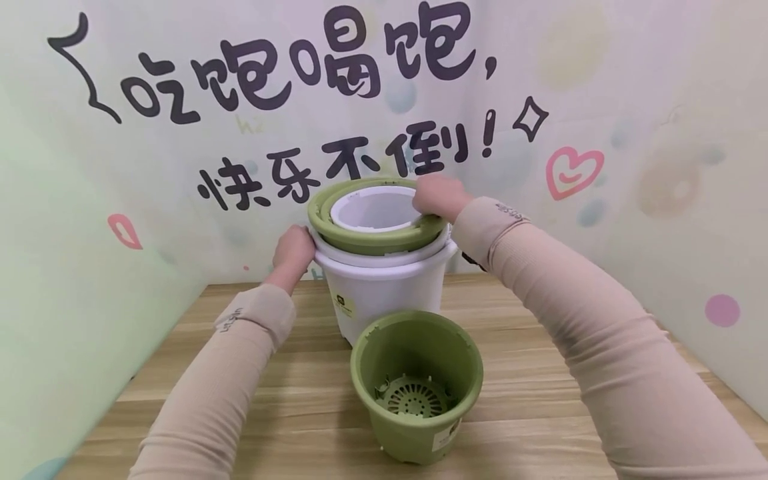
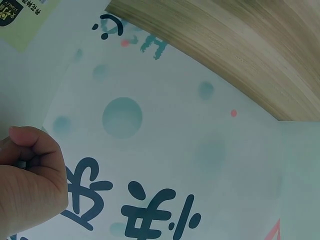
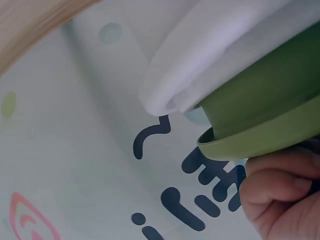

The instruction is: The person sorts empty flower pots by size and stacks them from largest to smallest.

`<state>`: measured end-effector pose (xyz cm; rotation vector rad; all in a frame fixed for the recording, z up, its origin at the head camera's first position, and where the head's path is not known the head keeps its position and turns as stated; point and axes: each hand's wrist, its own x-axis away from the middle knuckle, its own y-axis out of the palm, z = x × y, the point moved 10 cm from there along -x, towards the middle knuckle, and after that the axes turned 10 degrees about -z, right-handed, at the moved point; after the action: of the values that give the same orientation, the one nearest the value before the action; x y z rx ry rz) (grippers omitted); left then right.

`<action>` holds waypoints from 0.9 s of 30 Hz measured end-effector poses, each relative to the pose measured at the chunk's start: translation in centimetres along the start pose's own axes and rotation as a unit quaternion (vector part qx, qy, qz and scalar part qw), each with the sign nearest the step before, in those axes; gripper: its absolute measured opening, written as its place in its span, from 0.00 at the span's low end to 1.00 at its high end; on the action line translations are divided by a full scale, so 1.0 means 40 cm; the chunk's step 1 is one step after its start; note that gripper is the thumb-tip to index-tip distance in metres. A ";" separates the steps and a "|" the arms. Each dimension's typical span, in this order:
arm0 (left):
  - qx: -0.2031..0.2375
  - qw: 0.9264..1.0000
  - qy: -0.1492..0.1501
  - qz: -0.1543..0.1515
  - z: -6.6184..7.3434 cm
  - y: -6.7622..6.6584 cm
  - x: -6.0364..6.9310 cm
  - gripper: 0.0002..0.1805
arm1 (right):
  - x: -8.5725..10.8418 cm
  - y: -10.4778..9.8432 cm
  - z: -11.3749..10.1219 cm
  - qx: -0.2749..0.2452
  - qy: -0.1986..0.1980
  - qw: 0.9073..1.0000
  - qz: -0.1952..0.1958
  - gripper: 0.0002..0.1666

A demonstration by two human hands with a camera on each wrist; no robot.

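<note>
A nested stack of plastic flowerpots stands toward the back of the table. Outermost is a large white pot (image 1: pixel 396 293) with a yellow-green label, and a second white rim (image 1: pixel 384 260) shows just above its own. Inside sits a green pot (image 1: pixel 375 237), with a smaller white pot (image 1: pixel 345 217) innermost. My right hand (image 1: pixel 443 197) grips the green pot's rim on the right side; in the right wrist view its curled fingers (image 3: pixel 280 180) meet that rim. At the stack's left, my left hand (image 1: pixel 295 250) holds the white rims, its fingertips partly hidden.
A separate green pot (image 1: pixel 414 437) with a slotted bottom stands upright in front of the stack. Both rest on a wood-grain table (image 1: pixel 300 400). Behind rises a pale backdrop (image 1: pixel 150 167) with dark lettering, and pale walls flank the table.
</note>
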<state>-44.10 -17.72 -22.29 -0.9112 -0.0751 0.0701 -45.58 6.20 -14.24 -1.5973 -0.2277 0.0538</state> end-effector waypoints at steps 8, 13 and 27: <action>0.004 1.000 -0.007 -0.002 -0.009 0.012 -0.002 0.24 | 0.047 -0.030 0.032 -0.192 -0.085 0.977 0.035 0.15; 0.004 1.000 -0.009 -0.008 -0.010 0.016 -0.003 0.24 | 0.196 -0.030 0.008 -0.185 -0.170 0.963 0.096 0.22; 0.011 1.000 -0.007 -0.005 -0.002 0.003 -0.001 0.25 | 0.326 0.329 0.054 -0.172 -0.208 0.962 -0.029 0.29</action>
<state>-44.12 -17.69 -22.43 -0.8884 -0.0916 0.0684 -31.71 10.36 -26.01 -1.9143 -0.6385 0.3217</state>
